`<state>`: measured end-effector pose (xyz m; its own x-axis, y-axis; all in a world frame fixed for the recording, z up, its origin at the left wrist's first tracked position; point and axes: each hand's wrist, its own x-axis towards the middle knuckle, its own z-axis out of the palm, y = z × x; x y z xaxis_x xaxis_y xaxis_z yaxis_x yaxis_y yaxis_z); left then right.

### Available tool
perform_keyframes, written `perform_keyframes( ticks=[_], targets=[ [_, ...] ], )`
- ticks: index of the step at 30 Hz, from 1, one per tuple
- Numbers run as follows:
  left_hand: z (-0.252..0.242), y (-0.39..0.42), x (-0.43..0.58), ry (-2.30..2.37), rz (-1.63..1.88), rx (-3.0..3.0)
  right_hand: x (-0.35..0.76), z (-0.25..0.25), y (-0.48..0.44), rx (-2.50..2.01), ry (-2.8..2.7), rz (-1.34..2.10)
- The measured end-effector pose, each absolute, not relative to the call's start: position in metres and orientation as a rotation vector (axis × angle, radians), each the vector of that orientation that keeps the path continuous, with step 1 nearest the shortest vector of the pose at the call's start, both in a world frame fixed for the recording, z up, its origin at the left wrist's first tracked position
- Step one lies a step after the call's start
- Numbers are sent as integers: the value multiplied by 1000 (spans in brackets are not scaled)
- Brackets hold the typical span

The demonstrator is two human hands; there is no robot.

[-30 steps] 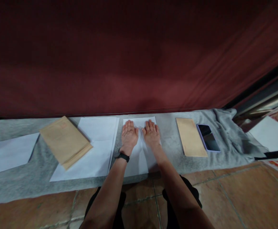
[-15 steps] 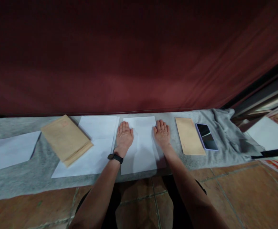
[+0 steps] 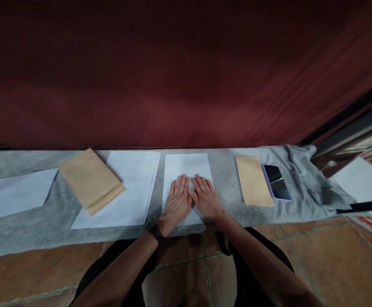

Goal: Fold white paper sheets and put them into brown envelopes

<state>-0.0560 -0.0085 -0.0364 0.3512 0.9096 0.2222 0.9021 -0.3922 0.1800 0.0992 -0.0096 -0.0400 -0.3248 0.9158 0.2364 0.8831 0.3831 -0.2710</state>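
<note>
A white sheet of paper (image 3: 186, 164) lies on the grey cloth in front of me. Flat on its left half rests my left hand (image 3: 177, 198), fingers stretched out, with a dark band on the wrist. My right hand (image 3: 206, 198) lies flat beside it on the sheet, fingers slightly spread, the two thumbs nearly touching. Neither hand grasps anything. The palms and forearms cover the middle and part of the near edge of the sheet.
To the left, a stack of brown envelopes (image 3: 90, 179) lies partly over white papers (image 3: 134, 170); another white sheet (image 3: 16, 192) is farther left. On the right are a single brown envelope (image 3: 254, 181) and a phone (image 3: 278, 182). A dark red curtain (image 3: 173, 106) hangs behind the grey cloth (image 3: 227, 187).
Both hands have moved inward from the sheet's two side edges and nearer to me. They now lie side by side over its middle.
</note>
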Motion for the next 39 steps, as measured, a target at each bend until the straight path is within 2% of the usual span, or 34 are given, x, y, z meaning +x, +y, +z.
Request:
perform_keyframes(
  ticks=[7,17,19,22,26,31,39],
  targets=[
    [-30,-7,-74,1797,367,2547,130,-43,-8,-1636,-2275,3],
    [-22,-13,-117,2017,378,2389,169,-32,-1,-1873,-2289,-1],
    [-15,-17,-122,1928,371,2403,177,-27,3,-1916,-2272,20],
    [-5,-30,-120,1539,313,2534,182,-22,6,-1921,-2268,80],
    [5,-51,-109,1137,89,2617,169,-24,-2,-1777,-2346,156],
    [16,-59,-103,1148,-74,2598,155,-22,-13,-1586,-2490,241],
    [20,-61,-101,1193,22,2610,178,-16,1,-1429,-2453,398]
  ],
)
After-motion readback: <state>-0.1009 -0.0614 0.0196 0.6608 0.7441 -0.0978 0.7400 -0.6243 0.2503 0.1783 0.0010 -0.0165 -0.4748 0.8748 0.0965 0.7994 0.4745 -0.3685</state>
